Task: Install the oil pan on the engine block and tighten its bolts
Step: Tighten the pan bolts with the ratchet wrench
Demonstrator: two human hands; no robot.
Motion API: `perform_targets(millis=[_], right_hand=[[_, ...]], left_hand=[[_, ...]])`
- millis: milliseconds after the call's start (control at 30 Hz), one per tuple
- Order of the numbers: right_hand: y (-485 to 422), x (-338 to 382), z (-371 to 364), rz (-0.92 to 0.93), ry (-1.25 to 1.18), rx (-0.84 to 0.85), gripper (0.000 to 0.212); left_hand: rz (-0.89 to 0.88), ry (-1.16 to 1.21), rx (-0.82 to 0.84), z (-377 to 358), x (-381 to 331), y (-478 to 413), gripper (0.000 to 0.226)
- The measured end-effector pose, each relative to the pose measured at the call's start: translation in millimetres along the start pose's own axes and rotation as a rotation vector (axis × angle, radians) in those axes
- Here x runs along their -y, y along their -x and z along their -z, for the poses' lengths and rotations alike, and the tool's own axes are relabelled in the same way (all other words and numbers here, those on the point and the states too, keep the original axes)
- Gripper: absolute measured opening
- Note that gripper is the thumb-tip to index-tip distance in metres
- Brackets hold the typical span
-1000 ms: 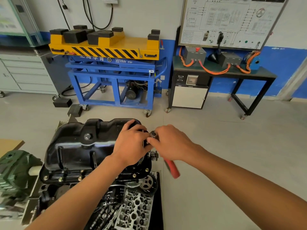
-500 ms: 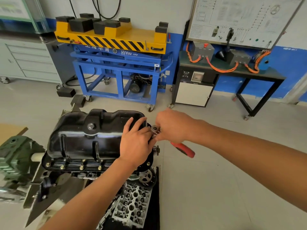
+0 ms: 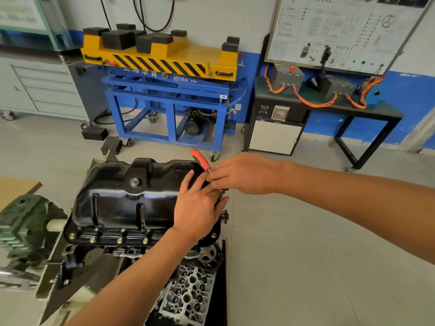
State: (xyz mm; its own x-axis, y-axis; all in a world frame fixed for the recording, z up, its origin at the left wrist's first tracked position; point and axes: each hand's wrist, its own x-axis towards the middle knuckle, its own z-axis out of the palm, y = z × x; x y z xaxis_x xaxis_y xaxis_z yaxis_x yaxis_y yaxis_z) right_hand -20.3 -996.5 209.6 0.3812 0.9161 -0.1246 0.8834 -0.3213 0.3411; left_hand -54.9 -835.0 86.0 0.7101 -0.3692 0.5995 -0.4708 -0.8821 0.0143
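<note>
So the oil pan (image 3: 122,203) sits on the engine block (image 3: 131,249) with bolts (image 3: 120,240) along the near edge, left hand (image 3: 197,208) resting open on its right end, right hand (image 3: 244,174) gripping the ratchet (image 3: 200,160) at the far corner, so tightening's probably partway.

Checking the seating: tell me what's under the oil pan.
The engine block, bolts along the near flange. The left hand covers the pan at right; the far flange is hidden.
</note>
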Motion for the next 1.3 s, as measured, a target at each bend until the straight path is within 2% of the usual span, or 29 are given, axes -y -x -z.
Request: perform_targets(millis=[133, 300, 433, 533, 633, 800, 900, 967, 1133, 1300], right_hand=[[4.7, 3.4, 0.8, -0.057, 0.012, 0.048, 0.037], [6.3, 10.6, 8.5, -0.180, 0.035, 0.179, 0.015], [5.5, 18.4, 14.3, -0.292, -0.046, 0.179, 0.033], [2.7, 26.3, 14.3, -0.367, -0.175, 0.173, 0.035], [-1.0, 36.0, 11.5, -0.460, -0.353, 0.109, 0.025], [-9.8, 61.7, 4.6, -0.783, -0.625, -0.063, 0.016], [-16.8, 64.7, 7.5, -0.908, -0.844, -0.064, 0.010], [-19.0, 62.2, 10.9, -0.908, -0.880, -0.015, 0.018], [-16.2, 52.4, 17.5, -0.860, -0.787, 0.131, 0.015], [-12.9, 42.6, 26.4, -0.701, -0.631, 0.267, 0.015]], left_hand=[[-0.005, 0.010, -0.004, -2.7, 1.5, 1.2, 0.034], [-0.006, 0.018, -0.024, -6.6, 1.0, 1.7, 0.027], [-0.006, 0.027, -0.013, -7.1, 1.2, 2.2, 0.037], [-0.021, 0.028, -0.010, -7.3, 1.3, 3.3, 0.042], [-0.045, 0.004, -0.013, -6.5, 2.1, 3.7, 0.040], [-0.065, -0.071, 0.029, -5.4, 1.3, 3.5, 0.031], [-0.069, -0.119, 0.081, -4.3, 3.7, 0.7, 0.026], [-0.068, -0.131, 0.090, -3.2, 4.6, -0.8, 0.027], [-0.052, -0.091, 0.103, 0.3, 0.7, 1.3, 0.023], [-0.054, -0.087, 0.119, 4.3, 0.5, 1.1, 0.024]])
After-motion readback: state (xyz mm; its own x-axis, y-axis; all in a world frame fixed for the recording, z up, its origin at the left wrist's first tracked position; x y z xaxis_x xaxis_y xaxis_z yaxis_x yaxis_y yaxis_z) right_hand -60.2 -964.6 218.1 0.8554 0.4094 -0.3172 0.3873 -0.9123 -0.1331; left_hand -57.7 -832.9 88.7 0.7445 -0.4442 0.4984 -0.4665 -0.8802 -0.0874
